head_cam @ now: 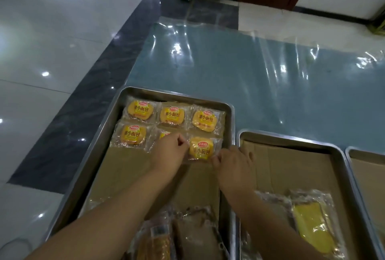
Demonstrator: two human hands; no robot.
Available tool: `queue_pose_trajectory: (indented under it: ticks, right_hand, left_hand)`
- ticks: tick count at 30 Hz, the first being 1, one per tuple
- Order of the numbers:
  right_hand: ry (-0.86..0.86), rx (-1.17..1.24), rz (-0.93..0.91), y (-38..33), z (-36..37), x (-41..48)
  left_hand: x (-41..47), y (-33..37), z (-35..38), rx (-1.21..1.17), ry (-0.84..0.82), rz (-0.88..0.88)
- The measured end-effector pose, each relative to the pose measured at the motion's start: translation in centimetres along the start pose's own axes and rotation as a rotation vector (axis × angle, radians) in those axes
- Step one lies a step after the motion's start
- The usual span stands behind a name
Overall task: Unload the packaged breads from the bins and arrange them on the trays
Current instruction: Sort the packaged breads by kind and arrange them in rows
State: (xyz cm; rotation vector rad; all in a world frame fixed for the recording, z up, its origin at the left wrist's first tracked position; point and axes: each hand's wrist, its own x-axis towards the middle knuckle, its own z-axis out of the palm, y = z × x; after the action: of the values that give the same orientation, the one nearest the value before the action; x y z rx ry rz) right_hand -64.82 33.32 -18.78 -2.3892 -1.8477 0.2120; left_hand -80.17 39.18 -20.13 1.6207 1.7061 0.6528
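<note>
A steel tray (123, 101) lined with cardboard holds several packaged breads with yellow labels in two rows at its far end. Both hands pinch the wrapper of one packaged bread (201, 148) at the right end of the nearer row. My left hand (169, 150) grips its left edge and covers most of the middle bread of that row. Its lower right corner is held by my right hand (234, 165). More wrapped breads (187, 236) lie at the tray's near end, under my forearms.
A second steel tray (291, 138) with cardboard stands to the right, with loose wrapped breads (312, 228) at its near end. A third tray (354, 151) shows at the right edge. The trays sit on a blue mat (250, 76) covered with clear film, on a tiled floor.
</note>
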Motion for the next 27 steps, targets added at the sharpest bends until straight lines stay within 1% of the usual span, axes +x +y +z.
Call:
queue_pose_trajectory:
  ticks: [3,7,9,11,14,16,19,22,24,27]
  right_hand:
    - [-0.021,-0.130,-0.109,0.5,0.8,1.4]
    - [-0.056,-0.200,-0.159,0.9,1.0,2.4]
    - [-0.030,-0.191,-0.174,1.0,1.0,2.5]
    - [0.041,-0.151,-0.216,0.9,1.0,2.2]
    - [0.082,-0.090,-0.287,0.4,1.7,1.7]
    - [0.052,-0.120,-0.335,-0.1,2.2,1.8]
    - [-0.031,-0.148,-0.391,-0.1,3.0,2.3]
    - [-0.052,-0.178,-0.388,0.1,2.9,2.3]
    - [-0.045,-0.164,-0.394,0.1,2.6,2.2]
    - [-0.069,-0.088,-0.387,0.4,2.1,1.7]
  left_hand:
    - [1.4,0.2,1.1,0.155,0.022,0.030]
    - [2.2,-0.1,1.8,0.247,0.047,0.121]
    - [2.1,-0.6,1.9,0.285,0.096,0.178]
    - [1.6,-1.2,1.9,0.327,0.123,0.219]
    - [0.6,-1.9,1.9,0.390,0.104,0.305]
    - [0.2,-2.1,2.0,0.430,0.079,0.334]
    - [-0.1,-2.2,1.9,0.456,0.051,0.326]
    - [-0.5,-2.0,1.4,0.509,0.028,0.371]
    - [-0.9,-1.9,0.7,0.467,0.034,0.381]
    - [-1.9,-2.3,-1.2,0.381,0.023,0.323]
